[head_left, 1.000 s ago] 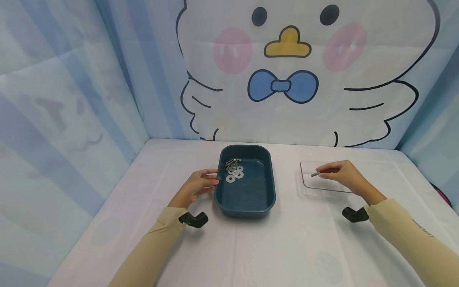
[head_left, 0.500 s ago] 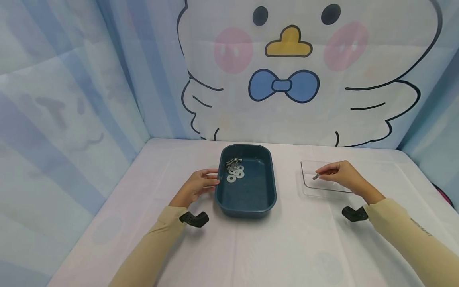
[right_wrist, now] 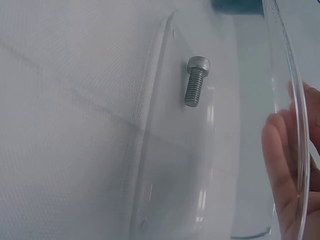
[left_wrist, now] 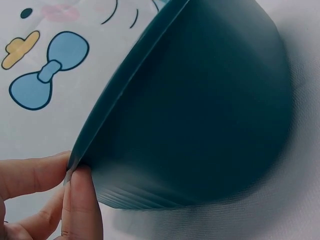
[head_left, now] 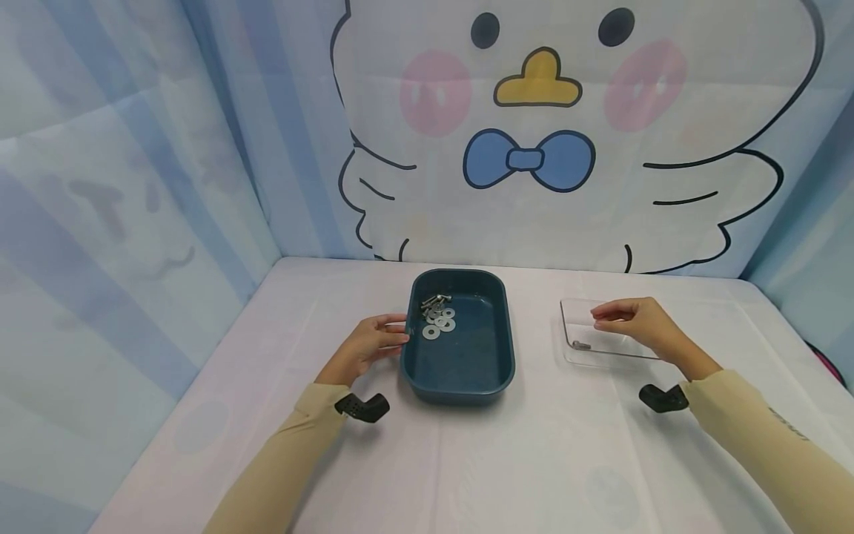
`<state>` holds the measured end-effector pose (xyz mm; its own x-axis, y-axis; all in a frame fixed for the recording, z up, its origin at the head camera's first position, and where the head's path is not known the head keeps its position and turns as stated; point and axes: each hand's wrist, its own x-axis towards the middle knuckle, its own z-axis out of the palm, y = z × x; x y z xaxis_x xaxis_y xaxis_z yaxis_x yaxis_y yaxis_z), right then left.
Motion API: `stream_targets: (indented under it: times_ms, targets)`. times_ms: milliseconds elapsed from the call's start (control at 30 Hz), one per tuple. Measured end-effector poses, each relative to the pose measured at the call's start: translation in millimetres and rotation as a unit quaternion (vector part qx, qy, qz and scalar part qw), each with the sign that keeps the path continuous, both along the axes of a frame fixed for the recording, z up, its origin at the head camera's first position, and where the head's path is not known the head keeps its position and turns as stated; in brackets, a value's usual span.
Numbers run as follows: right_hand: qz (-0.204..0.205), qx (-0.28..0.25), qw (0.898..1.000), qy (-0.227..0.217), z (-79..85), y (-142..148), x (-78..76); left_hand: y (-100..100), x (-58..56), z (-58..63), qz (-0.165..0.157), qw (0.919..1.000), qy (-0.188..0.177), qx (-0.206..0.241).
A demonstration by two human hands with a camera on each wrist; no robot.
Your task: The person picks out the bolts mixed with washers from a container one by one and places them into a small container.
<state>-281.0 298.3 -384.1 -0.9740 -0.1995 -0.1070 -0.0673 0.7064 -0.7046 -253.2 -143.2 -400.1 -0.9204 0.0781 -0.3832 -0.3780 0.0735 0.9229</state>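
Observation:
At the left rim of a dark blue bin [head_left: 467, 374], my left hand [head_left: 370, 343] holds the edge; the left wrist view has fingertips [left_wrist: 80, 192] on both sides of the rim. Inside the bin lie flat washers [head_left: 431, 332] and a small pile of bolts [head_left: 435, 304]. My right hand [head_left: 640, 326] hovers over a clear plastic tray [head_left: 603, 364], fingers loosely bent and nothing between them. One socket-head bolt [right_wrist: 195, 81] lies in that tray, against its near side. Through the tray's clear wall the right wrist view catches the right fingers [right_wrist: 280, 165].
Both stand on a table with a pale cloth [head_left: 507, 467], the bin in the middle and the tray to its right. A printed curtain [head_left: 527, 222] hangs behind the table's far edge, and more fabric [head_left: 133, 259] hangs at the left.
The bolt pinched in my right hand tilted downward, then left the fingers and now lies in the clear tray. My left hand and the bin have stayed in place.

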Motion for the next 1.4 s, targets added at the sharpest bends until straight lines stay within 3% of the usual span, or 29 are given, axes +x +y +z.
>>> stream_targets:
  times_ms: [333,667,1100,1400]
  targets:
    - [0.003,-0.026,1.0,0.017,4.4,-4,3.1,0,0.7,0.7,0.003,1.0,-0.001,0.001]
    - [0.024,-0.07,0.997,0.031,20.9,-28,1.6,0,0.1,-0.8,0.001,1.0,0.0,0.001]
    - [0.073,-0.07,0.993,0.055,51.9,-85,-19.8,1,1.2,1.9,0.001,1.0,0.0,-0.007]
    - [0.109,-0.078,0.989,0.056,58.4,-121,-41.9,0,0.2,1.1,0.002,1.0,-0.002,0.003]
